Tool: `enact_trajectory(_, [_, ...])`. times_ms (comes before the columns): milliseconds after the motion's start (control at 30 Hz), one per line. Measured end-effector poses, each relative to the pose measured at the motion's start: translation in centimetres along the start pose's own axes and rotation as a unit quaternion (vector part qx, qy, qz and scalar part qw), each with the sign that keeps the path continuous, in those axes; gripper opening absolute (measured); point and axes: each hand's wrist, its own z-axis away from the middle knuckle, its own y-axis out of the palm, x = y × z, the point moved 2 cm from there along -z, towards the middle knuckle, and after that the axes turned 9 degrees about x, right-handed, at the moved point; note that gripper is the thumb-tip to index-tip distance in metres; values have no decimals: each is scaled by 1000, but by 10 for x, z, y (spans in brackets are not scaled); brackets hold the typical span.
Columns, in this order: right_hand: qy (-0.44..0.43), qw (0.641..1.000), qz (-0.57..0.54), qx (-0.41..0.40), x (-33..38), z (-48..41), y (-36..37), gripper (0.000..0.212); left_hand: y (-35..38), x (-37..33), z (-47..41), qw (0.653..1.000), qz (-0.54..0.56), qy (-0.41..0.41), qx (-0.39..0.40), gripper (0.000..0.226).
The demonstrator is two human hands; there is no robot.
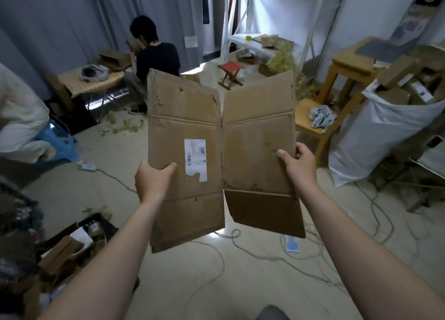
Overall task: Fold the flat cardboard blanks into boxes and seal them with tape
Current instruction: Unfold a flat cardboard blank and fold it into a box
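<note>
A flattened cardboard blank (255, 151) is held up in the air in front of the body, well above the floor. Its two visible panels meet at a vertical centre crease, and its flaps stand out above and below. Its left edge is pinched by the left hand (154, 178), with the thumb laid across the front face near a torn shipping label (195, 159) and the fingers hidden behind. Its right edge is gripped by the right hand (298, 165), thumb on the front and fingers curled round the edge. No box has yet been formed and no tape applied. The board looks worn, with pits and small tears on the upper left flap (183, 98), so a crease may well be split if the panels are pushed open too sharply or against an old fold. The lower right flap (265, 213) hangs bent and could be caught or folded the wrong way as the sides are squared. Since only the edges are held, the blank could slip or twist. Cables (216, 254) lie on the floor below, where a foot could be snagged.
</note>
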Motion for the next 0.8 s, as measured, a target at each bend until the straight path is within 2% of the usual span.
enact_trajectory(233, [-13, 999, -3, -42, 12, -160, 59, 25, 74, -38, -163, 1000, 11, 5, 17, 39])
enact_trajectory(400, [0, 1000, -17, -19, 23, -299, 105, 14, 122, -80, -283, 1000, 6, 8, 11, 38])
enact_trajectory(600, [-8, 1000, -7, 7, 65, -444, 168, 14, 139, -133, -428, 1000, -11, 14, -2, 42])
enact_trajectory(800, [-25, 999, -31, 22, 107, -568, 253, 14, 136, -165, -566, 999, 7, 24, -21, 35])
